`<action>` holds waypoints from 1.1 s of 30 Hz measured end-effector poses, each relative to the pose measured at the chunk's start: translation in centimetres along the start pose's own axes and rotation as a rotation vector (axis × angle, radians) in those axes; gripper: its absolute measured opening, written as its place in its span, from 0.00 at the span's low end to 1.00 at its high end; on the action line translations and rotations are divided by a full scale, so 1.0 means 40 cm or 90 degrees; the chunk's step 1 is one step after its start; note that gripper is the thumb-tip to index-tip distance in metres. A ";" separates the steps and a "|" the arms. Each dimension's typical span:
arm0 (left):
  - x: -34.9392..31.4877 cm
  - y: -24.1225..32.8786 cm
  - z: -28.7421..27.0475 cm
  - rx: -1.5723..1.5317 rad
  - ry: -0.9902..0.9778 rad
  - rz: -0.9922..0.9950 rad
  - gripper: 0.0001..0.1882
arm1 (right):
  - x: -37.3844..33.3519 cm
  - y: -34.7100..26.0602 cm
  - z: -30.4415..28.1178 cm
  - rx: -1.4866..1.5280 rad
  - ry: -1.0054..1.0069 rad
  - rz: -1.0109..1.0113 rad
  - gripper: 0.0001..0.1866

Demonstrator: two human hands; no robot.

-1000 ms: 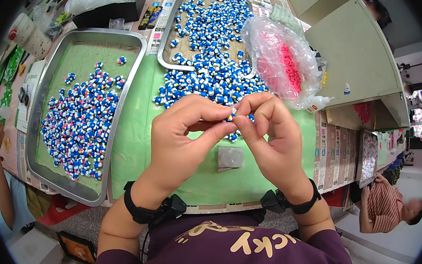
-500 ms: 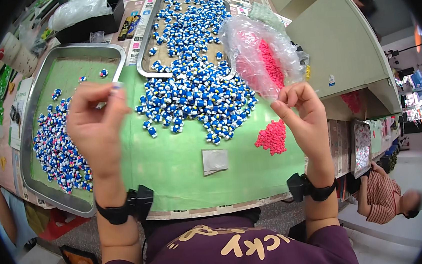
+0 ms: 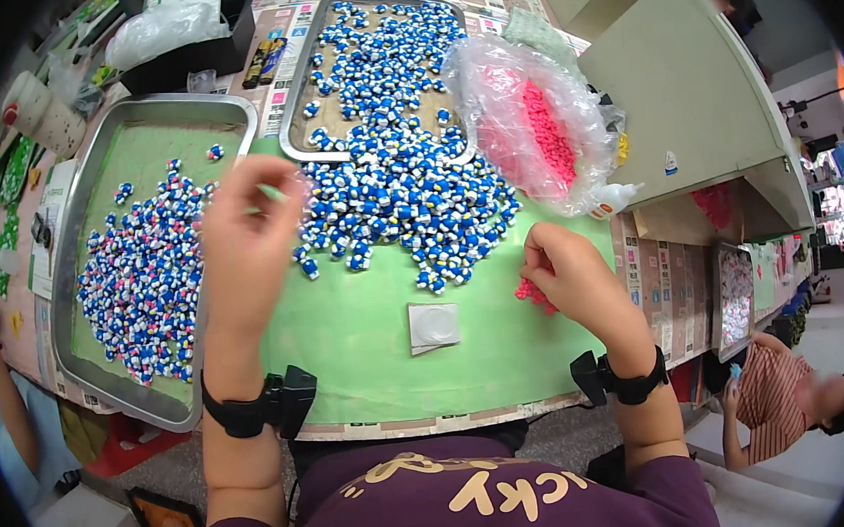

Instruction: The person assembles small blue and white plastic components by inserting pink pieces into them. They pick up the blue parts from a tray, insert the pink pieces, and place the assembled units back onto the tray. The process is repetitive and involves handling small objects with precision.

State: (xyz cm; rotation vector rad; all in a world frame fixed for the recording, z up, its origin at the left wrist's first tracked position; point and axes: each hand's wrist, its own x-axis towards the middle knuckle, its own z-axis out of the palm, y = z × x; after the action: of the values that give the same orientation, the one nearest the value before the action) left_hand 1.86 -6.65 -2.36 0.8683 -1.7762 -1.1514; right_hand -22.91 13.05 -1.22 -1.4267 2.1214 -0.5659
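Now your left hand [image 3: 244,234] hovers half-closed over the left tray [image 3: 85,193]; whether it holds anything, I cannot tell; your right hand [image 3: 569,276] pinches pink pieces [image 3: 528,294].

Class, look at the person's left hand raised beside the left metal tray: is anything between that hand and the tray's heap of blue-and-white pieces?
Nothing visible is in the way. The left hand is over the right rim of the left tray, and the heap of blue-and-white pieces lies uncovered just to its left. What the fingers pinch is too blurred to tell.
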 end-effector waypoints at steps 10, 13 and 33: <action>-0.032 -0.002 0.012 0.294 -0.420 0.171 0.08 | -0.079 0.033 -0.089 0.029 0.024 0.116 0.11; -0.037 -0.003 0.021 0.312 -0.443 0.192 0.10 | -0.119 0.073 -0.062 0.077 -0.098 0.116 0.11; -0.041 0.029 0.030 -0.161 -0.272 -0.023 0.12 | -0.006 0.009 0.016 0.125 0.116 -0.041 0.05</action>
State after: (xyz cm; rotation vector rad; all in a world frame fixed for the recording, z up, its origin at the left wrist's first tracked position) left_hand 1.34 -4.38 -2.01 0.5312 -1.8950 -1.6375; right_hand -22.69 13.38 -1.89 -1.3820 2.0953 -0.9334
